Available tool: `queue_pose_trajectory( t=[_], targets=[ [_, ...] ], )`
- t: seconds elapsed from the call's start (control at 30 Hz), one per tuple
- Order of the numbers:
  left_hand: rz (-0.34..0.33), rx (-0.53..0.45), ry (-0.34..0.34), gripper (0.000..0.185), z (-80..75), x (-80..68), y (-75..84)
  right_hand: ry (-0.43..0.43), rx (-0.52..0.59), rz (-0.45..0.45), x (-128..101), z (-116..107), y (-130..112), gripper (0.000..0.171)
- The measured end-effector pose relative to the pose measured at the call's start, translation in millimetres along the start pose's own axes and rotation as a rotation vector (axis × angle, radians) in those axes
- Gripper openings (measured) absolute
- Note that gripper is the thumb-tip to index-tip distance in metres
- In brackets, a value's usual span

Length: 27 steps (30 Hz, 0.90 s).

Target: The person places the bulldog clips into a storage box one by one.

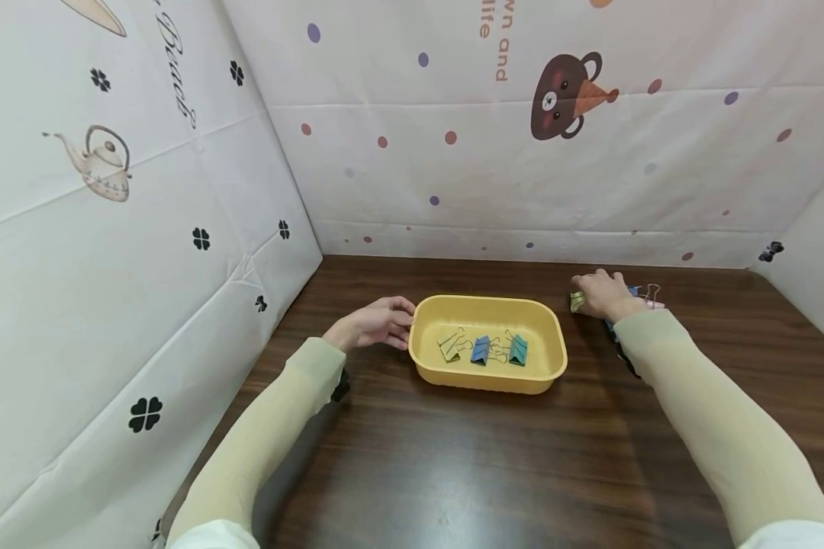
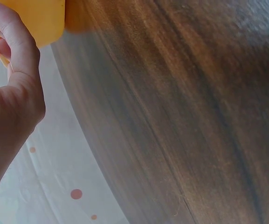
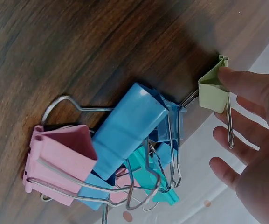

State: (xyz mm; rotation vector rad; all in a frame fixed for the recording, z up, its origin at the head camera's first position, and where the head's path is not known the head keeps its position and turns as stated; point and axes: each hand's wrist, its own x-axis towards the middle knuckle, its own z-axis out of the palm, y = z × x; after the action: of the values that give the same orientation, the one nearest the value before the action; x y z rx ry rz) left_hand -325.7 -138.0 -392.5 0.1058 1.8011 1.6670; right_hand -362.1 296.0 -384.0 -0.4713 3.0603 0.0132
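left hand [image 1: 374, 324] relaxed, fingers resting on smooth rounded yellow tray [image 1: 556, 335] rim | right hand [image 1: 603, 294] pinching folded pale-green binder clip [image 3: 213, 90] beside tangled wire-handled clip pile [image 3: 120, 149] | glossy dark wood-grain table [image 1: 453, 473]

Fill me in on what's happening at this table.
A person is handling binder clips at a wooden table. The right hand pinches a green clip beside a heap of clips, pink, blue and teal, lying on the table. The left hand rests against the end of a yellow tray. Three clips already lie in the tray: a yellow-green one, a blue one and a teal one.
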Motion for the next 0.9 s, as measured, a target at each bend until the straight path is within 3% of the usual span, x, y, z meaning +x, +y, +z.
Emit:
queue_pose_trajectory(
  t=[0.4,0.57,0.9],
  targets=[
    [0.001,0.005,-0.008,0.023,-0.3,0.4,1.2,0.024,0.051,-0.004,-2,-2,0,0.05],
    [0.001,-0.001,-0.007,0.024,-0.1,0.6,0.9,0.086,0.082,-0.016,-4,-4,2,0.043],
    [0.001,-0.006,0.0,0.025,0.0,1.9,-0.4,0.168,0.095,-0.002,-5,-12,1,0.046]
  ],
)
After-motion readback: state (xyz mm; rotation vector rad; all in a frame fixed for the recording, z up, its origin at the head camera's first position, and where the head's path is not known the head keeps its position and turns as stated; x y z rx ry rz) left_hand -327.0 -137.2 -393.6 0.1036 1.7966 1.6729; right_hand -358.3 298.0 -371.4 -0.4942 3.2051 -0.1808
